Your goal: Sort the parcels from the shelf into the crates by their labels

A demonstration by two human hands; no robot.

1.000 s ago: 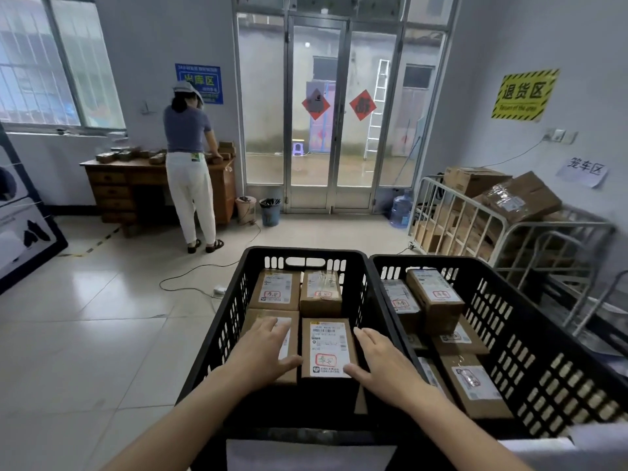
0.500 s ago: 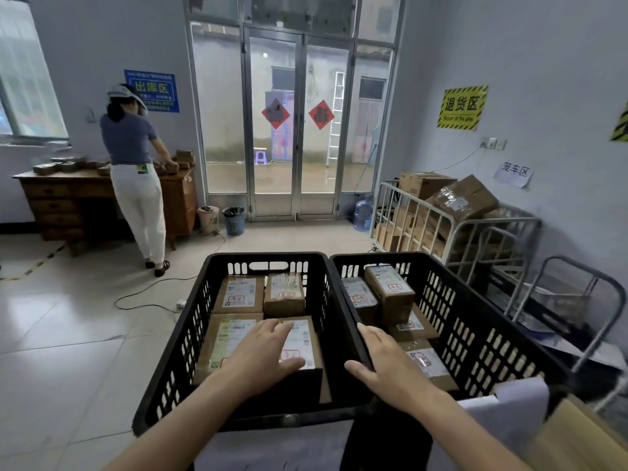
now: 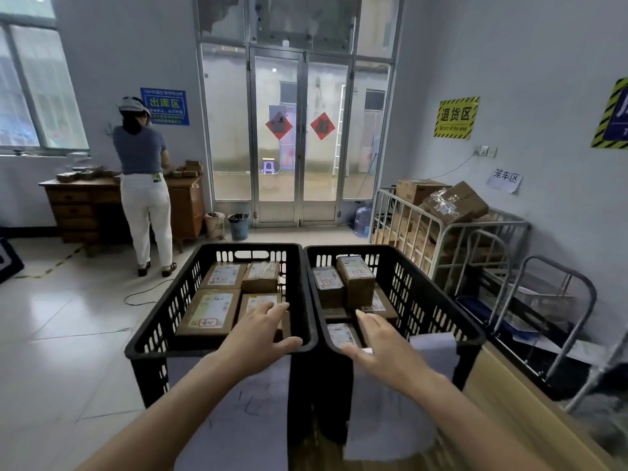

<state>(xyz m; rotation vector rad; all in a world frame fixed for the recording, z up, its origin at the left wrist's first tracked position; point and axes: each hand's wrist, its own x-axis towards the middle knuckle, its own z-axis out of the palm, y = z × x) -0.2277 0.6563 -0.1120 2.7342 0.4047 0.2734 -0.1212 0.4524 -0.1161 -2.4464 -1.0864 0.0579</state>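
Spread, holding nothing: left grip (image 3: pixel 258 338) over left crate (image 3: pixel 163 321) near rim, right grip (image 3: pixel 380 351) over right crate (image 3: pixel 441 300); cage cart (image 3: pixel 441 232) just beside.

Pale walls, a glossy tiled floor (image 3: pixel 68 334), glass doors (image 3: pixel 299 137) ahead, a wooden desk (image 3: pixel 85 205) under the window (image 3: pixel 30 86).

The black slotted left crate (image 3: pixel 151 336) holds four brown parcels (image 3: pixel 209 311) lying flat, labels up. The matching right crate (image 3: pixel 438 302), rim touching it, holds stacked parcels (image 3: pixel 355 275), also labelled.
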